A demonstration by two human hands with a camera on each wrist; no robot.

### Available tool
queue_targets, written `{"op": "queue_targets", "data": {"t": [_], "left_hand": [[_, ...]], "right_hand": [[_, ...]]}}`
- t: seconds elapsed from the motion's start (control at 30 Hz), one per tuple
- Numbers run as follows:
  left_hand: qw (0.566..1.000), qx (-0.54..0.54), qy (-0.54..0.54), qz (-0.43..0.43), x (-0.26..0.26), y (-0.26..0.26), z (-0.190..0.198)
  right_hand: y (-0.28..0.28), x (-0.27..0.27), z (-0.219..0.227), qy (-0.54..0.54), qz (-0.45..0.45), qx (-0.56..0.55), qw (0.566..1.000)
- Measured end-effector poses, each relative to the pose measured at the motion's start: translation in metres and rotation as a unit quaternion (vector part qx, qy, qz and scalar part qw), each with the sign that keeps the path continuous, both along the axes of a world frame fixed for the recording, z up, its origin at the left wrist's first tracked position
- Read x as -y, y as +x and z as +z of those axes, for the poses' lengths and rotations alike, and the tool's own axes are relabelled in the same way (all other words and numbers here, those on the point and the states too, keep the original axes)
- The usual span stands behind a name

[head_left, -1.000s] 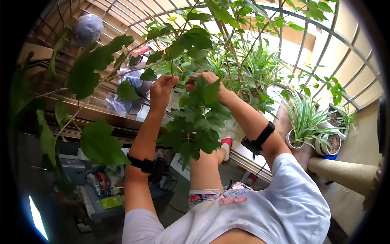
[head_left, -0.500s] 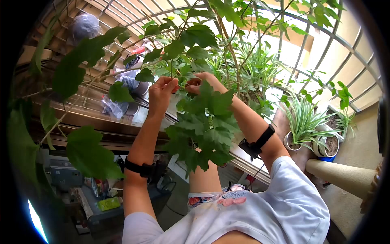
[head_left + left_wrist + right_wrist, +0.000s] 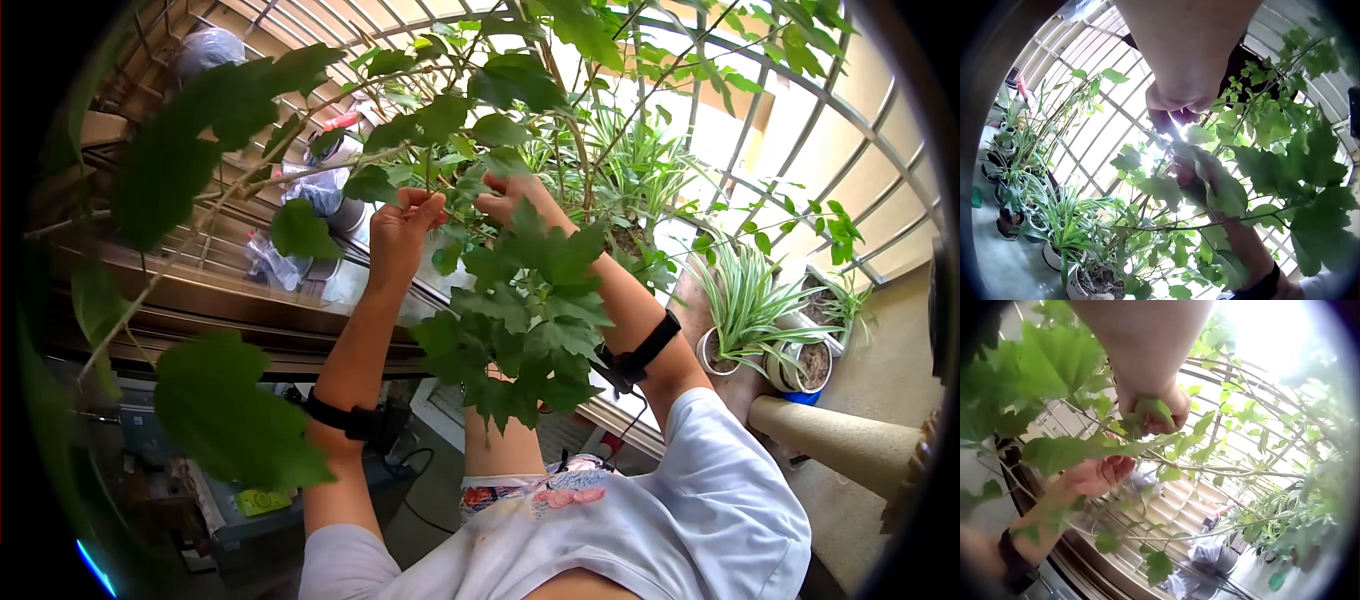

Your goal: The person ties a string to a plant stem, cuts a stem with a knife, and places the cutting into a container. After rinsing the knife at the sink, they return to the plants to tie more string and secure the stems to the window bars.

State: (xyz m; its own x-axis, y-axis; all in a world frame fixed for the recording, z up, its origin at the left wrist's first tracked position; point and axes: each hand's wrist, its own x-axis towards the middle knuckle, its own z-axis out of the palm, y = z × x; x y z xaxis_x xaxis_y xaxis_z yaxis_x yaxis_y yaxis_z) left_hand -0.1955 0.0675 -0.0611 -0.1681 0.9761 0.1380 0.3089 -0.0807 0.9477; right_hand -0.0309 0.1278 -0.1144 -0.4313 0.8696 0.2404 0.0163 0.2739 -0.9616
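Note:
A tall leafy plant with lobed leaves (image 3: 520,310) spreads before me, its branch (image 3: 350,165) running across the upper left in the head view. My left hand (image 3: 398,240) pinches a thin stem (image 3: 430,175) between thumb and bent fingers. Just to its right, my right hand (image 3: 530,200) is raised with fingers curled at a leaf (image 3: 468,187). Seen from the right wrist, that hand (image 3: 1160,412) is bent tight around foliage, and my left hand (image 3: 1094,477) is just below. Leaves partly cover both hands in the left wrist view.
Metal window bars (image 3: 830,100) curve around behind the plants. Potted spider plants (image 3: 750,300) stand at right beside a thick pale pipe (image 3: 840,430). Plastic-wrapped pots (image 3: 320,185) and a wrapped ball (image 3: 208,55) are on the left. Large leaves (image 3: 225,400) hang close to my left arm.
My right hand has shifted slightly up and right, away from the left. The left hand stays at the stem. The lower leaf cluster has swung right.

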Motion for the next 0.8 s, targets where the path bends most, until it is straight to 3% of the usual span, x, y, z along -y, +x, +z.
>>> {"op": "queue_targets", "data": {"t": [0.03,0.07,0.17,0.37,0.47,0.57,0.67,0.8], "left_hand": [[1.0,-0.001,0.002,0.0,0.0,0.001,0.0],[1.0,-0.002,0.001,0.0,0.0,0.002,0.0],[1.0,-0.017,0.002,0.001,-0.001,0.008,0.004],[1.0,-0.01,0.002,-0.002,-0.003,0.006,0.0],[1.0,-0.005,-0.005,0.008,-0.003,0.004,-0.001],[1.0,0.002,-0.005,0.002,-0.001,0.004,0.001],[1.0,-0.006,-0.005,-0.005,-0.001,0.003,0.0],[1.0,-0.016,-0.009,-0.002,-0.001,0.002,0.002]], "right_hand": [[0.002,-0.002,-0.002,-0.012,0.0,0.023,1.0],[0.001,-0.003,-0.008,0.024,0.028,-0.001,0.999],[-0.006,0.002,-0.011,0.0,0.059,-0.083,0.995],[-0.004,-0.003,-0.01,-0.004,0.074,-0.04,0.996],[-0.001,-0.002,-0.012,-0.01,0.026,0.032,0.999],[0.01,0.005,0.006,-0.108,0.071,-0.017,0.991],[-0.006,-0.005,-0.015,0.025,0.101,-0.088,0.991],[-0.018,-0.026,-0.04,0.013,0.067,-0.044,0.997]]}}
